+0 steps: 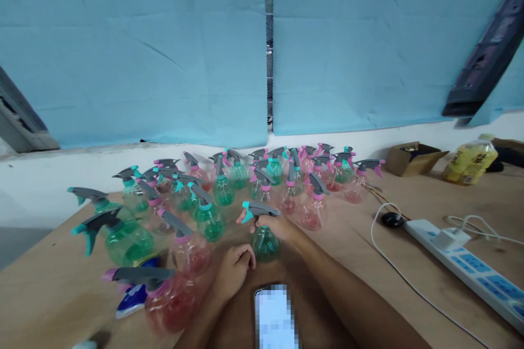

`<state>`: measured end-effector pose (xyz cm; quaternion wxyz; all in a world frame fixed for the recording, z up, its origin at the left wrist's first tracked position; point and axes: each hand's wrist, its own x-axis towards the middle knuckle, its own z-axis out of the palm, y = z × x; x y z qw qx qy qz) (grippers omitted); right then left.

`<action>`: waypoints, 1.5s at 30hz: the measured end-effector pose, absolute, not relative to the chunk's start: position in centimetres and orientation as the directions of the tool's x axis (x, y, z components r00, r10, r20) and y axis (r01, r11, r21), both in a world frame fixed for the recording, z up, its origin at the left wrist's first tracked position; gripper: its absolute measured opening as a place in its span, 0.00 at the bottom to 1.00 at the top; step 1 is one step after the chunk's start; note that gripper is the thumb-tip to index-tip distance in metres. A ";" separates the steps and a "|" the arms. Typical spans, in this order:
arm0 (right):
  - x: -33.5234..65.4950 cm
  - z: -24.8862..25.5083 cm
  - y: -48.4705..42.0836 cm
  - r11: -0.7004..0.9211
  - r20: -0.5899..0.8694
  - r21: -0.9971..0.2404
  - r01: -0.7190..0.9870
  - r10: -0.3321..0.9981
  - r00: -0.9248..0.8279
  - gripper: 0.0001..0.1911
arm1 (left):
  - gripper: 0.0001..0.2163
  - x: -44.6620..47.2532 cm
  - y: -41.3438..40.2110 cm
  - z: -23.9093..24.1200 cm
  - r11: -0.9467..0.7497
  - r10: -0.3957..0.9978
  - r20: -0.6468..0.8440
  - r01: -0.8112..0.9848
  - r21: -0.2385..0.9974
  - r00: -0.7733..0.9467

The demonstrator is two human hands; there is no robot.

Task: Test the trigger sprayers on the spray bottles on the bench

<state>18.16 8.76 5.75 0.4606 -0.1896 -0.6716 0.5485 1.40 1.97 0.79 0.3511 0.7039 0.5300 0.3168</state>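
Observation:
My right hand [279, 224] is wrapped round the neck of a green spray bottle [266, 245], below its grey head with a turquoise trigger. The bottle stands roughly upright at the front of a large group of spray bottles. My left hand [237, 268] rests on the table just left of its base, fingers curled in a loose fist with nothing visible in them. Nearest on the left are a pink bottle [192, 253] and another pink bottle [170, 305]. A pink bottle [314, 211] stands to the right, and a green bottle [210, 222] is behind on the left.
A phone [276, 316] lies between my forearms on the wooden table [344, 262]. On the right are a white power strip [470, 267] with cables, a round black object [392, 220], a cardboard box [413, 161] and a yellow-labelled bottle [469, 162]. A blue packet [133, 300] lies left.

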 end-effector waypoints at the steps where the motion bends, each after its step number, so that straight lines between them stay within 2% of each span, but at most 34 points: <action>1: 18.2 5.7 8.7 0.327 0.410 -0.912 -0.249 0.759 -0.505 0.17 | 0.14 1.4 2.0 0.8 -0.189 0.970 0.073 0.524 0.830 0.234; 11: 17.4 6.6 8.0 0.363 0.442 -0.896 -0.255 0.790 -0.425 0.14 | 0.14 1.4 1.8 1.0 -0.171 0.975 0.069 0.521 0.836 0.210; 16: 16.2 5.2 7.9 0.477 0.496 -0.865 -0.154 0.860 -0.122 0.13 | 0.15 1.3 1.9 1.0 -0.135 0.983 0.049 0.512 0.848 0.179; 20: 15.9 4.4 7.4 0.642 0.638 -0.764 -0.073 0.767 0.068 0.22 | 0.16 1.3 1.9 1.2 -0.115 0.986 0.037 0.497 0.860 0.164; 22: 16.0 4.0 7.3 0.686 0.684 -0.723 -0.080 0.728 0.056 0.21 | 0.16 1.3 1.9 1.3 -0.107 0.989 0.042 0.490 0.865 0.142; 25: 16.0 3.4 7.4 0.677 0.678 -0.734 -0.053 0.735 0.001 0.13 | 0.17 1.2 1.9 1.5 -0.096 0.993 0.048 0.496 0.863 0.107; 29: 15.7 2.6 7.9 0.663 0.662 -0.741 0.111 0.748 -0.048 0.09 | 0.17 1.3 2.0 1.3 -0.088 0.995 0.049 0.483 0.871 0.092; 31: 15.6 2.2 8.2 0.673 0.670 -0.720 0.170 0.738 -0.086 0.12 | 0.16 1.4 2.0 1.3 -0.080 0.995 0.048 0.451 0.889 0.082; 36: 15.6 1.1 8.3 0.643 0.622 -0.750 0.153 0.765 -0.169 0.28 | 0.17 1.4 2.0 1.1 -0.086 0.996 0.067 0.380 0.921 0.064; 40: 14.5 0.7 7.8 0.666 0.632 -0.716 0.208 0.746 -0.210 0.30 | 0.16 1.4 2.0 0.8 -0.098 0.995 0.083 0.380 0.920 0.055; 45: 12.9 1.1 7.2 0.635 0.640 -0.732 0.246 0.765 -0.068 0.29 | 0.15 1.4 2.2 0.3 -0.096 0.995 0.090 0.332 0.938 0.034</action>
